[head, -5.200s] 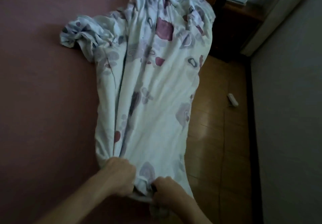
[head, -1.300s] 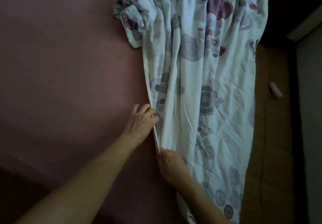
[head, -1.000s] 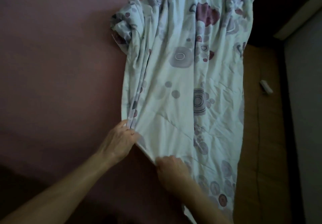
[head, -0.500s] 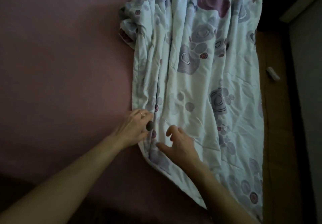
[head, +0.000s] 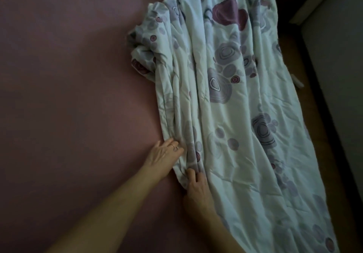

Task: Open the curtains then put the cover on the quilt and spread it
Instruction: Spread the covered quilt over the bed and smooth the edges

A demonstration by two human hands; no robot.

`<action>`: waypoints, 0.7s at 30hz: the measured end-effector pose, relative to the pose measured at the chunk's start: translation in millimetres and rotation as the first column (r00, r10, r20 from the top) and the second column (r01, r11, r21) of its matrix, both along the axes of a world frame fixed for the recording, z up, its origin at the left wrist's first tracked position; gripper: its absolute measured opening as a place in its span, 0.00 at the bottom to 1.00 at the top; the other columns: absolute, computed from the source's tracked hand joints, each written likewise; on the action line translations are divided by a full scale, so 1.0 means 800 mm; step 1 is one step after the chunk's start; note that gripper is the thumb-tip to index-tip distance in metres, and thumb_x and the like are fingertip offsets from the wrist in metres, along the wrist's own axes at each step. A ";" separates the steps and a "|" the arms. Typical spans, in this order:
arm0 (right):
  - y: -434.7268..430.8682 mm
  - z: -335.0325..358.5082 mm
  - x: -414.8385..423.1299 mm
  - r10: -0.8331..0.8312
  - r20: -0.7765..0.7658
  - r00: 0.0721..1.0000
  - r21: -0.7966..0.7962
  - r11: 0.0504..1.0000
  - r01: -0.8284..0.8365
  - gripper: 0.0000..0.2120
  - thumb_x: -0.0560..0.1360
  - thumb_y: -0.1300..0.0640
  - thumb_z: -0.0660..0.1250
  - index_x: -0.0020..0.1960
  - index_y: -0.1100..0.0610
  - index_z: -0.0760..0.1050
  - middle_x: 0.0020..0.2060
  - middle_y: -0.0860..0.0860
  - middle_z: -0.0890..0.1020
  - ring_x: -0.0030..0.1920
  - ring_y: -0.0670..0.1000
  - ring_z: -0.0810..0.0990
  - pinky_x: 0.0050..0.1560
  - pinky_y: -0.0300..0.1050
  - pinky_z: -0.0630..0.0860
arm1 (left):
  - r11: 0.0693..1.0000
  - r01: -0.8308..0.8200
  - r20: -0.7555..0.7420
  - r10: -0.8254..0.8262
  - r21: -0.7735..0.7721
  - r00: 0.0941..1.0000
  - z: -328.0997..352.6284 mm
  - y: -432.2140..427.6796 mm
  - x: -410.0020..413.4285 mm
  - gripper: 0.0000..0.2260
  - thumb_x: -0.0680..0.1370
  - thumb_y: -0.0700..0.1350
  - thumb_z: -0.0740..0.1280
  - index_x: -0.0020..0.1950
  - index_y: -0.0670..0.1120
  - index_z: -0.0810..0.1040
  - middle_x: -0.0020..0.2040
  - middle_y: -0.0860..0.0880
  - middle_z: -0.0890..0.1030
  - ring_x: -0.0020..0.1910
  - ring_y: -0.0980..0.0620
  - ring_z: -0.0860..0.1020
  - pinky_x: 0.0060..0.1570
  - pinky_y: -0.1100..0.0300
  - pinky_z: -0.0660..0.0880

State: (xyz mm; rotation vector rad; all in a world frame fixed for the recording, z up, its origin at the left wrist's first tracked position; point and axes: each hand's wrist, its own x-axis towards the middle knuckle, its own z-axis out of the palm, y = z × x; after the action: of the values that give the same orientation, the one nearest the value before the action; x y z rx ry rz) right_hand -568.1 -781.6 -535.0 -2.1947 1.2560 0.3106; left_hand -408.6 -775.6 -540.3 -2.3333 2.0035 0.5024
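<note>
The cover (head: 235, 115) is laid lengthwise along the bed (head: 68, 95), near to far. Its bunched left edge is pinched by the left hand (head: 164, 157) and gripped by the right hand (head: 197, 187).

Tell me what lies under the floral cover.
The floral cover lies on the mauve bed sheet, its right edge overhanging the wooden floor. Anything inside it is hidden.

1. Quilt cover (head: 235, 115): white fabric, purple and maroon circle print, creased lengthwise.
2. Lies stretched along the right side of the mauve bed (head: 68, 95), left edge bunched in folds, right edge hanging over the bedside.
</note>
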 end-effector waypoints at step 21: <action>-0.025 -0.030 0.011 -0.056 0.054 0.997 -0.008 0.998 0.057 0.26 0.76 0.52 0.58 0.73 0.52 0.55 0.62 0.53 0.70 0.62 0.53 0.73 0.62 0.47 0.71 | 0.996 0.088 0.105 -0.089 0.022 0.990 -0.013 -0.054 0.018 0.13 0.79 0.42 0.56 0.59 0.49 0.76 0.58 0.50 0.77 0.60 0.48 0.73 0.68 0.55 0.57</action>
State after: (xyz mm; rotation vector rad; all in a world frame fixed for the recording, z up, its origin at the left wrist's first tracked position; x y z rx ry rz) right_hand -559.1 -801.8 -559.4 -2.1565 1.2898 0.2218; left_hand -394.0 -818.8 -550.7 -2.1994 2.0346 0.3821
